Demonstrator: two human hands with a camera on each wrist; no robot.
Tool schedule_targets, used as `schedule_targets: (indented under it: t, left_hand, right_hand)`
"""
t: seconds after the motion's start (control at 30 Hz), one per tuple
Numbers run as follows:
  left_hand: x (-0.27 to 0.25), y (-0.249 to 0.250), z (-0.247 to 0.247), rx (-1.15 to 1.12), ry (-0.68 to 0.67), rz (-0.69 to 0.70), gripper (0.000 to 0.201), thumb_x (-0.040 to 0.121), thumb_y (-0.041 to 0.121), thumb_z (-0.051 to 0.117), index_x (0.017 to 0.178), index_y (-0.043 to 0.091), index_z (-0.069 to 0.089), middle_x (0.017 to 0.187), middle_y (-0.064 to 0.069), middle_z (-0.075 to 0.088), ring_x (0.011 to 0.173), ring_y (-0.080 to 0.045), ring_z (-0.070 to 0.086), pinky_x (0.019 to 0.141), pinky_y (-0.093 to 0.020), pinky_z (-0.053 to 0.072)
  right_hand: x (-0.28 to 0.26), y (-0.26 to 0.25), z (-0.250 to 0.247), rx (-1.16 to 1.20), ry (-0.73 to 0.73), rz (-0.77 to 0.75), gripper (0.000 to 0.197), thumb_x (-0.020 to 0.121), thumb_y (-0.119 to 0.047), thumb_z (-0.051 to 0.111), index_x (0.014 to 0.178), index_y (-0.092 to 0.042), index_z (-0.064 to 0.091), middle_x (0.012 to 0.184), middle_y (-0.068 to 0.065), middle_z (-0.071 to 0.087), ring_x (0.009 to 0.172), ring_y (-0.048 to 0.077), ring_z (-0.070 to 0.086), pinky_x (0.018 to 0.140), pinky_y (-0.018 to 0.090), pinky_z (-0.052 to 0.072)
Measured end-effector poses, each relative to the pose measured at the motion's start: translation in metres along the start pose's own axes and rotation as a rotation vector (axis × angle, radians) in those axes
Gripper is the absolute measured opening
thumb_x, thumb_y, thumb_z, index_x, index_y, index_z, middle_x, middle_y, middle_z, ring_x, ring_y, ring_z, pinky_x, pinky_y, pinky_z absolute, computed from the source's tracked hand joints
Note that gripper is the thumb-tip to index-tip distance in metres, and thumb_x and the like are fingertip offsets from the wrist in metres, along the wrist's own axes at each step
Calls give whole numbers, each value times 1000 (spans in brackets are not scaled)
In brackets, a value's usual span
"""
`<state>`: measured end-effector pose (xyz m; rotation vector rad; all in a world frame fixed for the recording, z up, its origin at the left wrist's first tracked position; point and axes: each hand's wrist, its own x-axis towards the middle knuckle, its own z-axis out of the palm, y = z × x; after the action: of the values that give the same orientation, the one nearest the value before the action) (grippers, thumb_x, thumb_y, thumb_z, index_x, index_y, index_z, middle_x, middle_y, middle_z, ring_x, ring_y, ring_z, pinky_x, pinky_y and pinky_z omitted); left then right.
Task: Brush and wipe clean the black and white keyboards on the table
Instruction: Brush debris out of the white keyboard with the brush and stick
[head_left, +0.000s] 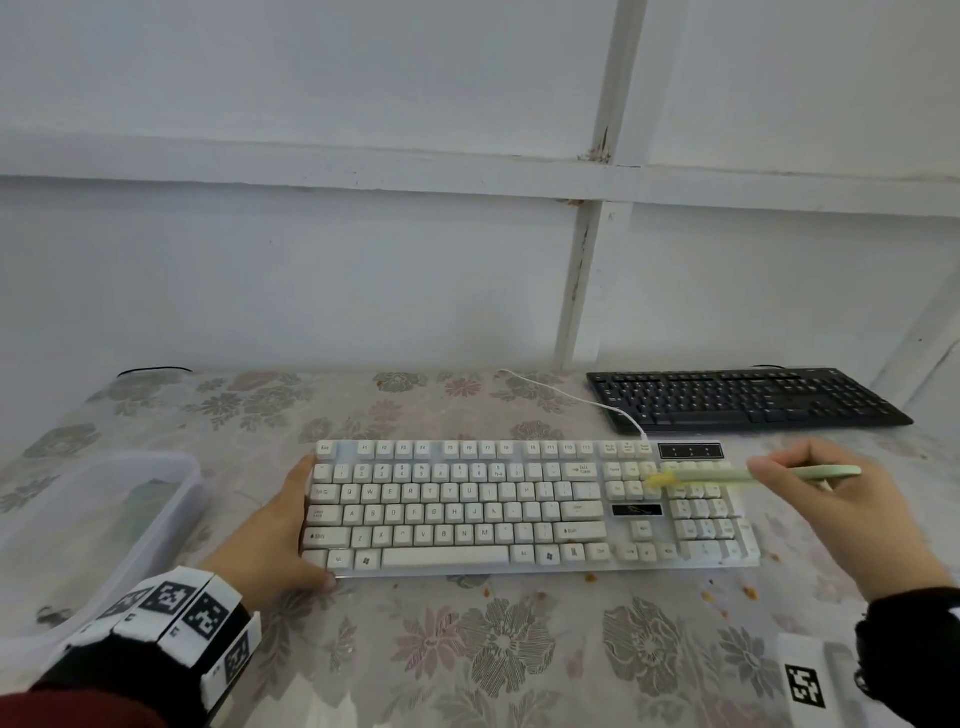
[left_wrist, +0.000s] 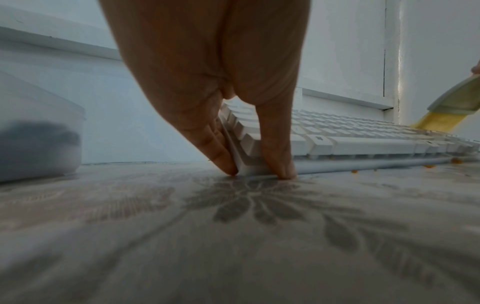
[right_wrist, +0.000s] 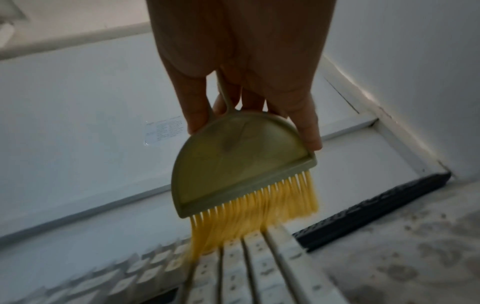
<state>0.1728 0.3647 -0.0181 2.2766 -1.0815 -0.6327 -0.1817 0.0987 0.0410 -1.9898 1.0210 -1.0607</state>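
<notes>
While your left hand (head_left: 275, 540) braces the left end of the white keyboard (head_left: 519, 512), your right hand (head_left: 831, 512) holds a brush (head_left: 727, 475) over its right side. From the head view, the white keyboard lies in the middle of the flowered table (head_left: 467, 660), and the black keyboard (head_left: 743, 399) lies behind it to the right, apart from it. Your left fingers run along the keyboard's left edge, with the thumb at its front corner. Your right fingers are curled round the pale green handle, and the yellow bristles touch the keys between the main block and the number pad. A white cable (head_left: 571, 397) leads from the white keyboard toward the wall. Orange crumbs (head_left: 748, 592) lie on the table by the keyboard's front right corner. A clear tub (head_left: 171, 470) stands at the left.

From the left wrist view, your fingers (left_wrist: 221, 152) and thumb (left_wrist: 283, 164) pinch the keyboard's near corner (left_wrist: 249, 164), tips down on the table (left_wrist: 233, 236). The brush (left_wrist: 451, 107) shows at far right, and the tub (left_wrist: 52, 127) at left.

From the right wrist view, your hand (right_wrist: 241, 61) clamps the handle, fingers reaching to the half-round brush head (right_wrist: 241, 164). Its bristles (right_wrist: 259, 209) press onto the white keys (right_wrist: 246, 267), blurred. The black keyboard (right_wrist: 376, 209) lies beyond, at right.
</notes>
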Motion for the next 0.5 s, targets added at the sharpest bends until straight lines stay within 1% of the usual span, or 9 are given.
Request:
schedule_targets:
  t: [0.1,0.2,0.27,0.3,0.33,0.37,0.43,0.47,0.5]
  left_hand:
    - [0,-1,1,-1,-2,0,123,62,10,82,144,33,-6,100,28,41,87,5,50,67,-6,40]
    - [1,-2,1,-9,0,-1,123,62,9,82,145,33,-6,105,23,44,90,3,51,68,-6,39]
    - [1,-2,1,-12,2,1,123,62,9,82,145,32,-6,107,21,45,93,1,51,70,-7,39]
    - [1,-2,2,-17,4,2,122,63,8,82,145,32,-6,104,24,43,91,3,50,69,-6,38]
    - [1,-2,2,-20,7,3,121,63,8,81,144,33,-6,101,28,41,88,5,50,67,-4,38]
    - [2,-2,2,-21,11,4,121,64,7,81,143,34,-6,99,30,39,85,8,48,66,-3,38]
    - [3,-3,3,-21,18,4,119,64,7,81,138,40,-6,97,31,39,83,11,46,64,-3,38]
    - [3,-3,3,-18,21,8,118,63,7,81,134,43,-6,97,30,39,83,11,46,64,-3,38]
    - [3,-3,3,-13,27,17,117,63,7,82,130,45,-7,97,30,39,83,11,46,63,-3,39]
  right_hand:
    - [0,4,-7,2,27,-11,13,83,-15,69,73,-21,63,61,-12,60,55,-1,49,48,4,34]
    - [1,11,-10,-20,17,11,12,83,-17,69,74,-22,63,60,-12,59,57,2,50,48,7,35]
    - [4,16,-14,-107,118,67,13,84,-21,69,77,-29,61,61,-9,60,61,5,52,47,15,38]
    - [4,14,-15,-148,171,87,15,84,-22,68,78,-33,60,61,-5,59,66,7,53,47,20,38]
    - [3,9,-15,-172,207,79,18,84,-21,68,77,-35,60,60,-2,59,70,9,53,46,21,38]
    - [0,-1,-13,-142,217,55,18,84,-21,69,76,-36,61,60,-2,59,68,10,53,47,18,39]
    - [-11,-32,3,-22,139,-5,13,83,-22,69,73,-28,64,58,-7,60,54,7,50,40,11,34]
    - [-18,-50,17,16,65,-40,14,83,-23,69,69,-22,64,58,-9,60,50,5,48,39,9,32]
    - [-27,-69,34,44,-27,-74,17,82,-23,69,67,-21,64,60,-9,60,49,4,47,41,8,32]
